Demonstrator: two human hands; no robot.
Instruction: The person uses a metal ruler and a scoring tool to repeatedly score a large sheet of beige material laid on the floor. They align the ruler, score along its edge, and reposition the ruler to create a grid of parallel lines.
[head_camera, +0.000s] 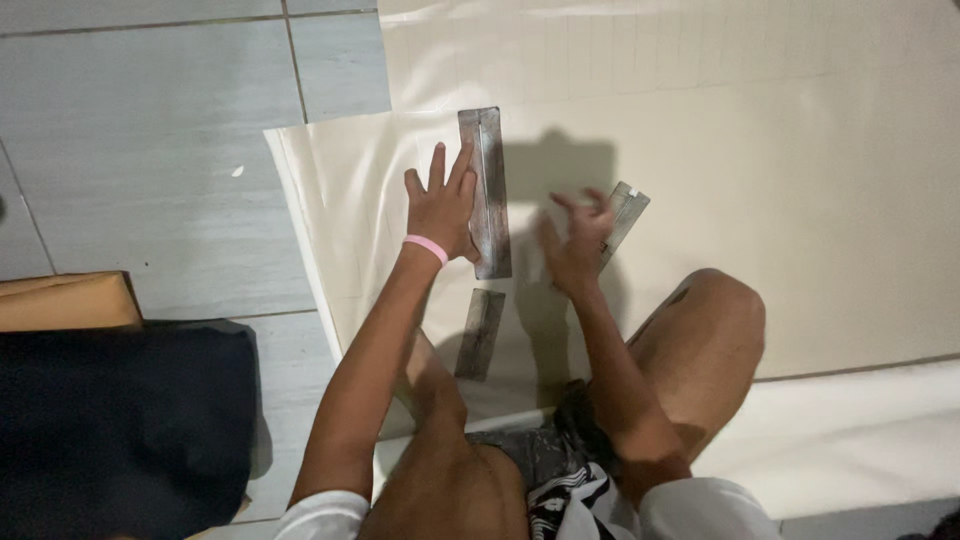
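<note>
Left hand (440, 212) spread flat, pinning a long metal ruler (485, 190) to the cream sheet (760, 200). Right hand (577, 238) blurred, fingers half curled around a smaller metal piece (624, 215). Third strip (480, 333) idle nearer the knees. Faint grid lines drawn beyond; sheet apparently uncut.

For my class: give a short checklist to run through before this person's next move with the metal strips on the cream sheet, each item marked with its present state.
1. Left hand pressing the long metal strip: ok.
2. Right hand at the angled strip: ok; grip cannot tell.
3. Third strip lying untouched: ok.
4. Cream sheet flat under the strips: ok.
5. Strips aligned to faint grid lines: cannot tell.
</note>
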